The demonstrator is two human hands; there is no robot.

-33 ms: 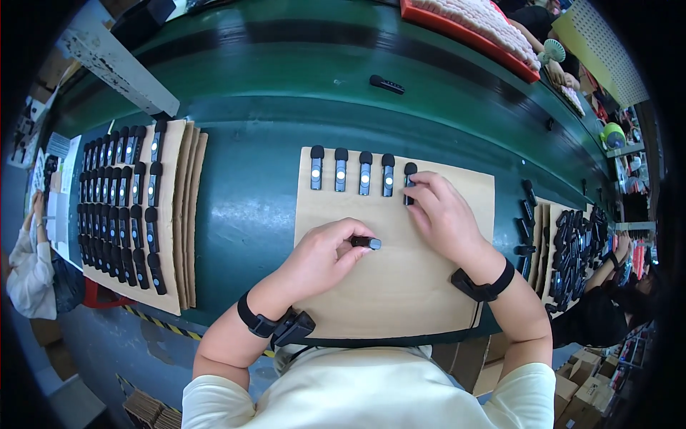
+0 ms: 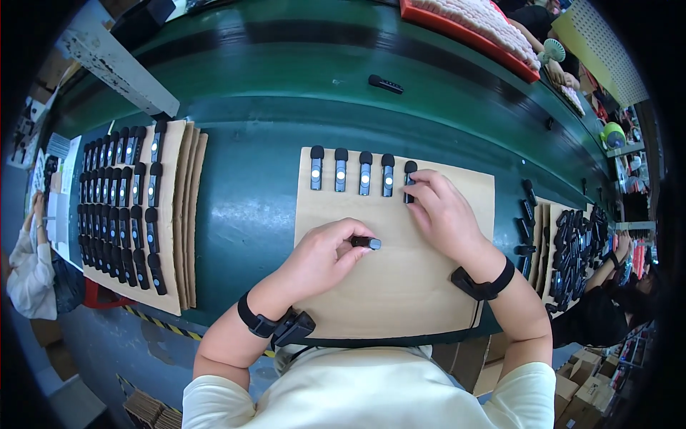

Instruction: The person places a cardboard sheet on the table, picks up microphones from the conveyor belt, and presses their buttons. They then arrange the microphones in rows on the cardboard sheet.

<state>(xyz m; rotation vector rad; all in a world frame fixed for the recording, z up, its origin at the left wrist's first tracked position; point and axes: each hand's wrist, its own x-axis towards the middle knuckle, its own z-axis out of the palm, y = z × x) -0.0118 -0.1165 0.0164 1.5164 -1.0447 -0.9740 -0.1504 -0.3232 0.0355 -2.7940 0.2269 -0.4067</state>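
Observation:
A sheet of brown cardboard [image 2: 400, 286] lies before me on the green table. Along its far edge stand small black clip-on microphones with foam tips in a spaced row, such as the one at the left end [image 2: 316, 169]. My right hand [image 2: 446, 214] pinches the rightmost microphone [image 2: 410, 171] of this row by its side; its fingers partly cover the body. Over the middle of the cardboard, my left hand [image 2: 325, 254] holds another microphone [image 2: 366, 242] between thumb and forefinger, its greyish end pointing right. The rest of that one is hidden by the fingers.
At left, stacked cardboard sheets [image 2: 187, 214] carry rows of microphones. More lie heaped on cardboard at right [image 2: 568, 250]. A single microphone [image 2: 386, 84] lies farther back on the green surface. A red tray [image 2: 471, 36] of pale pieces sits at the far side. Other people work nearby.

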